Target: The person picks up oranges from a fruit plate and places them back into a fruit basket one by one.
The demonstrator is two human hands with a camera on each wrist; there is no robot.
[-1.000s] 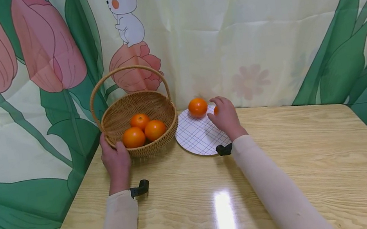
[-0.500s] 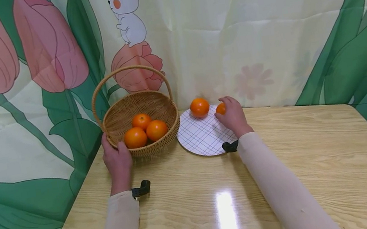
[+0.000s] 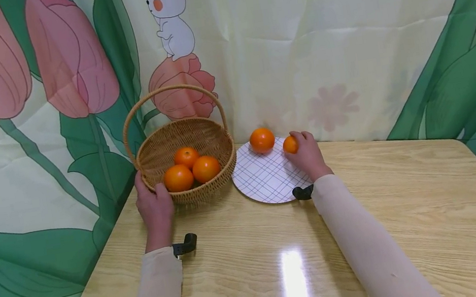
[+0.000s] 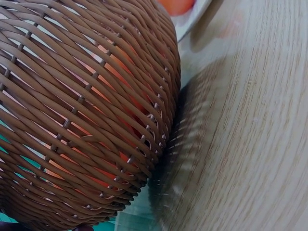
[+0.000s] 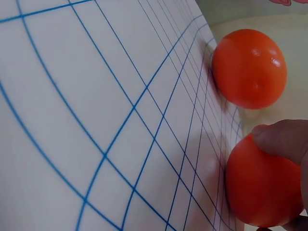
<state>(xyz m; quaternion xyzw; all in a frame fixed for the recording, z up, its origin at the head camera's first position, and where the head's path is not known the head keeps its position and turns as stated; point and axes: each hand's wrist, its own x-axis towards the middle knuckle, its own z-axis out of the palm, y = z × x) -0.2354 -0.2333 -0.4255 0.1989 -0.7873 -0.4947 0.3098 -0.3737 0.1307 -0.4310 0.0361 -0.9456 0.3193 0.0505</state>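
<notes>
The person's right hand [image 3: 308, 156] is partly closed, thumb and fingers curved around a smooth orange fruit [image 3: 290, 145] at the far right edge of a checked plate [image 3: 266, 180]. The left hand [image 3: 154, 207] grips the rim of a wicker basket [image 3: 207, 192] at its near left side, its thumb over the near edge; how tightly the fingers close cannot be told. Just left of the held fruit, a second fruit [image 3: 262, 140] sits on the plate. Three more fruits [image 3: 206, 168] lie together inside the basket, right of the left hand. Beyond both hands hangs a printed curtain [image 3: 271, 61].
</notes>
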